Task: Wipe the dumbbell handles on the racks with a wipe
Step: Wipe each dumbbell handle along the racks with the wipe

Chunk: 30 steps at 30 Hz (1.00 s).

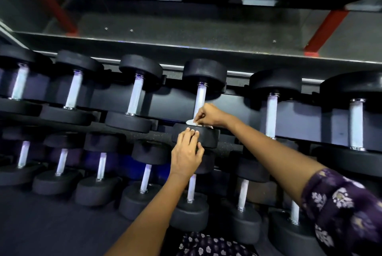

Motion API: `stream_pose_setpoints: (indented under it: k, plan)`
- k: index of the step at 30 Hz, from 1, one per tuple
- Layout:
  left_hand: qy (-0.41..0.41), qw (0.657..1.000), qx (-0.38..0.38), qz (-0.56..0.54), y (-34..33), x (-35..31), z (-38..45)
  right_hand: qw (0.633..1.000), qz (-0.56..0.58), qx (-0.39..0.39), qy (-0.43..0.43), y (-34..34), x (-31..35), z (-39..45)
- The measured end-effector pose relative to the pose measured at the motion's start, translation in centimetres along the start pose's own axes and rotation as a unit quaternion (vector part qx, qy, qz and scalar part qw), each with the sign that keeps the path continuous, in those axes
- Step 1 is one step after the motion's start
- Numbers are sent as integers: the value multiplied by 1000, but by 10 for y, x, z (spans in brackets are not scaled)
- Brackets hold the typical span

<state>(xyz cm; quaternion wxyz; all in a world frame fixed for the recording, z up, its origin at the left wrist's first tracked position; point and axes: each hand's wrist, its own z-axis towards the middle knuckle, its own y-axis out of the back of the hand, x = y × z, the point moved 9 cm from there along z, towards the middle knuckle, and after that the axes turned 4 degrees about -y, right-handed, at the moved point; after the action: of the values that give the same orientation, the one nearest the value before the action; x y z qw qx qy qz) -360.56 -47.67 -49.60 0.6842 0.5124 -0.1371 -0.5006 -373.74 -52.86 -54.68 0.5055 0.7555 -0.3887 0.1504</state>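
A black dumbbell with a pale metal handle lies on the middle shelf of the rack. My right hand grips a white wipe around the near end of that handle, just above the dumbbell's near head. My left hand rests on that near head, its fingers laid over the top edge and the thumb against its face. Most of the wipe is hidden under my right hand.
More black dumbbells fill the middle shelf on both sides, such as the left neighbour and the right neighbour. A lower row lies below my arms. A grey shelf edge and red braces run above.
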Motion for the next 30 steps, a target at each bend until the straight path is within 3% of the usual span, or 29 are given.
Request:
stream_pose_setpoints:
  k: [11,17,25,30]
  plan:
    - [3,1000,29,12,2,-2,5,999,-28,18,0,-1,11,-5]
    - [24,999,36,-6,-1,-1,2,998,2,-16,-67,3,-14,-8]
    - [48,998,27,-31,-2,-1,0,988,-69,-23,-134,-1,-12,-8]
    - [59,998,21,-30,-4,-1,-1,984,28,22,-172,-14,-22,-4]
